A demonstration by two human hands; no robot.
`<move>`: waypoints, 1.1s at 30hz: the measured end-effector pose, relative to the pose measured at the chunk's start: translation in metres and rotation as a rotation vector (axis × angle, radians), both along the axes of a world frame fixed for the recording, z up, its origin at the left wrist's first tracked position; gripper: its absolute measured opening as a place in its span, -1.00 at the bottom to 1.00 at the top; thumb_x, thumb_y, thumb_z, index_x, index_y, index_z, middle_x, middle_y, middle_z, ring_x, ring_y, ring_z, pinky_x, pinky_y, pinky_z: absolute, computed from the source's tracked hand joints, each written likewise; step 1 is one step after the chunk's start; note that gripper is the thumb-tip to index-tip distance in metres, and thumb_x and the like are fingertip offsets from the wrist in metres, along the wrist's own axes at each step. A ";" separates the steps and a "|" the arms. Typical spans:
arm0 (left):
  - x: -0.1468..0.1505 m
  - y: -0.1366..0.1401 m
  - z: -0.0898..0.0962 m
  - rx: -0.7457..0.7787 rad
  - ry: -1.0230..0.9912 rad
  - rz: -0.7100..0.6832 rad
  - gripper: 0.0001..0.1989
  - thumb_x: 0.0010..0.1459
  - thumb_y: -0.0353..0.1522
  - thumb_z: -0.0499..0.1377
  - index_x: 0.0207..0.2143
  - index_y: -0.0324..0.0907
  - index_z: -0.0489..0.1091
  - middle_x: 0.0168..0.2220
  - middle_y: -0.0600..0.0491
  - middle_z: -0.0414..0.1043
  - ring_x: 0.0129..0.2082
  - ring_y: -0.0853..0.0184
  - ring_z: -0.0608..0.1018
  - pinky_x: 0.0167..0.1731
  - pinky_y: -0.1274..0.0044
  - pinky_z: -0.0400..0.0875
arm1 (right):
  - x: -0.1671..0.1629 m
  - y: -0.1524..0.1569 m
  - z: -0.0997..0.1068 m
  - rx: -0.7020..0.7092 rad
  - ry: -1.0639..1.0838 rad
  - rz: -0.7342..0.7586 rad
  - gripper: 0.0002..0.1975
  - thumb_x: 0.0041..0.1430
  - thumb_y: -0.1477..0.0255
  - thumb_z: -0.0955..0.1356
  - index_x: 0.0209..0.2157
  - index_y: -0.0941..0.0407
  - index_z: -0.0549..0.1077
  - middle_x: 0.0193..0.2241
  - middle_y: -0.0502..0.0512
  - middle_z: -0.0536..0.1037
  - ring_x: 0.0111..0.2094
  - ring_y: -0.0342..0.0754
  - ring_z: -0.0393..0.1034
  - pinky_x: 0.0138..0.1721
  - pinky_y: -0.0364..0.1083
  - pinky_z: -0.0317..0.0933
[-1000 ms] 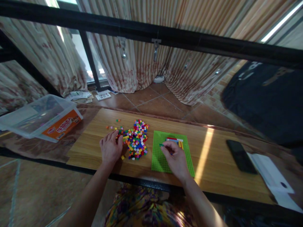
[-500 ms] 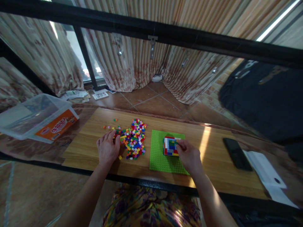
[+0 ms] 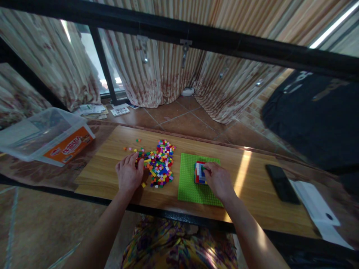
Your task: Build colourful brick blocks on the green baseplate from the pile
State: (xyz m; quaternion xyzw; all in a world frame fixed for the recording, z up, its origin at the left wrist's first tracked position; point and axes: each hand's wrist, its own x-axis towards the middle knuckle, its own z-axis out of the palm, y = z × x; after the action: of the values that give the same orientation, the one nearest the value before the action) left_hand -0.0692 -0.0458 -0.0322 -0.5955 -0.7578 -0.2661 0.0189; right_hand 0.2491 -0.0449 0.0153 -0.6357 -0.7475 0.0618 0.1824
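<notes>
My right hand (image 3: 220, 182) is over a small square structure of toy bricks (image 3: 198, 175), with red, white, blue and yellow in its walls. Its thumb and fingers pinch a small toy brick (image 3: 203, 168) that looks green, at the top of the structure; the hand covers the structure's right part. The structure stands on a green studded baseplate (image 3: 186, 190). My left hand (image 3: 129, 175) rests on the table at the left edge of a pile of loose colourful bricks (image 3: 162, 166). Its thumb is apart from the fingers, whose tips partly hide behind the hand.
A clear plastic box (image 3: 47, 136) with an orange label stands at the far left. On the right lie a black phone (image 3: 282, 184) and a white open box (image 3: 316, 203). A dark bar (image 3: 179, 35) crosses the view before striped curtains (image 3: 157, 74).
My right hand has moved slightly left, further over the brick structure, and covers more of it. My left hand stays beside the pile. The camera view has shifted a little.
</notes>
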 end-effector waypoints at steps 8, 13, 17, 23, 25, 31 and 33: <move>0.001 0.000 0.000 0.016 0.004 0.001 -0.60 0.30 -0.22 0.00 0.08 -0.15 0.41 0.06 -0.11 0.50 0.09 0.09 0.45 0.10 0.27 0.20 | -0.004 -0.002 -0.003 0.055 0.124 0.033 -0.74 0.19 0.50 0.22 -0.30 0.06 0.56 -0.30 0.09 0.54 -0.28 -0.02 0.43 -0.19 -0.04 0.27; 0.000 0.000 -0.001 0.022 0.001 0.001 -0.60 0.29 -0.23 0.01 0.08 -0.15 0.41 0.06 -0.11 0.50 0.09 0.09 0.45 0.10 0.28 0.20 | -0.004 -0.005 -0.006 0.065 0.180 0.023 -0.76 0.22 0.46 0.22 -0.31 0.08 0.54 -0.28 0.11 0.54 -0.29 -0.02 0.43 -0.20 -0.04 0.29; 0.001 0.000 0.000 0.017 -0.002 0.000 -0.60 0.29 -0.23 0.00 0.07 -0.16 0.41 0.06 -0.12 0.50 0.09 0.08 0.45 0.10 0.27 0.20 | -0.001 -0.004 -0.008 0.051 0.148 0.013 -0.75 0.24 0.46 0.21 -0.31 0.08 0.53 -0.29 0.10 0.55 -0.28 -0.02 0.44 -0.20 -0.04 0.28; 0.001 0.000 0.000 0.020 0.003 -0.002 -0.60 0.29 -0.23 0.00 0.08 -0.16 0.41 0.06 -0.12 0.50 0.08 0.08 0.46 0.10 0.27 0.21 | 0.002 0.000 -0.003 0.033 0.063 0.089 -0.72 0.23 0.53 0.20 -0.28 0.09 0.54 -0.27 0.12 0.55 -0.26 -0.02 0.42 -0.17 -0.05 0.28; 0.000 0.000 0.000 0.017 0.002 -0.003 -0.60 0.29 -0.23 0.00 0.08 -0.15 0.41 0.06 -0.11 0.50 0.08 0.08 0.45 0.10 0.27 0.20 | 0.001 0.000 -0.003 0.025 0.063 0.112 -0.70 0.21 0.55 0.20 -0.21 0.07 0.54 -0.26 0.10 0.55 -0.24 -0.02 0.42 -0.15 -0.05 0.28; 0.001 0.000 0.001 0.007 -0.011 -0.001 -0.60 0.29 -0.23 0.00 0.09 -0.14 0.40 0.06 -0.11 0.50 0.10 0.08 0.45 0.11 0.26 0.20 | 0.002 -0.001 -0.007 0.062 0.159 0.073 -0.64 0.17 0.58 0.19 -0.11 0.08 0.52 -0.19 0.12 0.56 -0.19 -0.01 0.45 -0.10 -0.02 0.32; 0.001 0.000 0.001 0.004 -0.016 0.003 -0.60 0.29 -0.23 0.00 0.08 -0.15 0.41 0.06 -0.11 0.50 0.10 0.08 0.45 0.11 0.26 0.20 | 0.004 -0.002 -0.008 0.081 0.201 0.044 -0.66 0.19 0.55 0.19 -0.13 0.08 0.51 -0.18 0.14 0.57 -0.19 0.00 0.46 -0.11 -0.01 0.32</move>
State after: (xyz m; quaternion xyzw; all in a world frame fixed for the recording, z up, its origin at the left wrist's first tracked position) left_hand -0.0683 -0.0462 -0.0307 -0.5922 -0.7582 -0.2723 0.0144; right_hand 0.2528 -0.0468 0.0077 -0.6019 -0.7410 0.0987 0.2807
